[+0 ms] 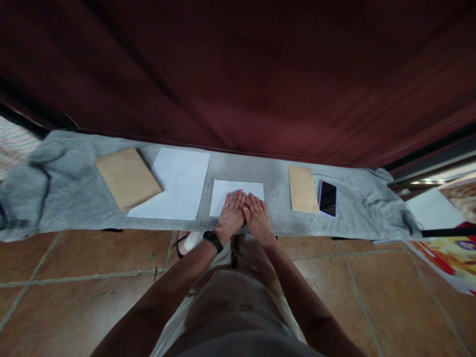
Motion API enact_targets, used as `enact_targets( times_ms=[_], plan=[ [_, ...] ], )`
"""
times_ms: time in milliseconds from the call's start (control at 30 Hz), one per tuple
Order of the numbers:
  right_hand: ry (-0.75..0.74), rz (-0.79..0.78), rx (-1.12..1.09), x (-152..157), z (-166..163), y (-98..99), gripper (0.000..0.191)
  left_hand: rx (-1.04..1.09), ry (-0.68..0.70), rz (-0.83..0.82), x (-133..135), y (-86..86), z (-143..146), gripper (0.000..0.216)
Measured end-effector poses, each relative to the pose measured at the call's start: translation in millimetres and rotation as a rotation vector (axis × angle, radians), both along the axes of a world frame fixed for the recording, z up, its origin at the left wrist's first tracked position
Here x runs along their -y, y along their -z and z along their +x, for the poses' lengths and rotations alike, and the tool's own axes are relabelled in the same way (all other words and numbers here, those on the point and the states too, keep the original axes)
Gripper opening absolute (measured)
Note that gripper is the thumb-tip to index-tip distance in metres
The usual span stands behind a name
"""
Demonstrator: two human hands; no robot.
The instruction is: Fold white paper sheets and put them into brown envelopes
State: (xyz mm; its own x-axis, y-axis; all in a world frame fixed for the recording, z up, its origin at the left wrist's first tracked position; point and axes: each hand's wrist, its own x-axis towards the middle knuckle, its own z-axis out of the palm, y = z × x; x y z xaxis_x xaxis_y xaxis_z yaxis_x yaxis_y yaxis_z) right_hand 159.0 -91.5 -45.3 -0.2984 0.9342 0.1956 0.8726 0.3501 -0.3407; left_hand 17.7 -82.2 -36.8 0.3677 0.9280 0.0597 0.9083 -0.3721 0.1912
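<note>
A small white rectangle of paper [223,191], perhaps folded, lies on the grey cloth in front of me. My left hand [232,212] rests flat on its middle, fingers stretched out and pointing away. Beside it, my right hand [256,215] lies flat on the paper's right part, the two hands touching along their inner edges. The lower right of the paper is hidden under them. Left of it is a larger stack or sheet of white paper [182,183]. Brown envelopes [128,178] overlap that sheet's left side. A single narrower brown envelope [302,188] lies to the right.
A phone [327,198] lies right of the narrow envelope. Grey cloth [256,168] covers the narrow bench, bunched at the left end. A dark red curtain [238,74] hangs behind it. White paper [435,208] and a colourful printed sheet [451,260] are at the far right. Tiled floor [327,277] shows below.
</note>
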Motion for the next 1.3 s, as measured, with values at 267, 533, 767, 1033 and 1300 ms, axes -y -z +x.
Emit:
enact_targets(
  times_ms=[267,533,767,1033,1300],
  plan=[
    [0.025,-0.004,0.045,2.3,7.2,0.5,0.050,0.038,-0.007,0.020,0.4,0.6,-6.9,0.063],
    [0.035,0.009,0.067,2.4,11.4,2.6,0.050,0.062,-0.023,0.057,1.9,1.5,-22.1,0.060],
    [0.070,0.047,0.055,4.2,14.5,5.8,0.049,0.023,-0.103,0.058,0.6,3.0,-43.4,0.065],
    [0.105,0.053,0.045,7.4,21.0,7.1,0.050,0.011,-0.207,0.091,-2.4,6.7,-57.5,0.065],
    [0.107,0.058,0.063,7.0,20.9,6.9,0.051,0.047,-0.075,0.064,-16.5,3.7,-21.3,0.062]
  ],
)
